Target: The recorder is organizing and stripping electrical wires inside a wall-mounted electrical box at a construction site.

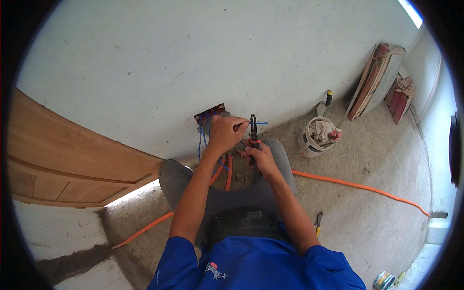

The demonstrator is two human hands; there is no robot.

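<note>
My left hand [226, 133] is closed in a pinch on a blue wire [261, 123], in front of the wall. My right hand [261, 158] is wrapped round the handles of dark pliers [253, 128] with reddish grips, their jaws pointing up. The wire lies across the jaws, and its short end sticks out on their right side. Whether the jaws bite into it is too small to tell. Several other blue wires [200, 140] hang from a rough hole [221, 107] in the wall, behind my left hand and partly hidden by it.
Orange conduit [348, 183] runs along the floor on both sides; more conduit [229, 174] rises between my knees. A wooden door [72, 150] stands left. At right are a bucket [309, 149] holding rags, a trowel [329, 98] and stacked panels [379, 87]. Yellow-handled pliers [318, 221] lie by my right arm.
</note>
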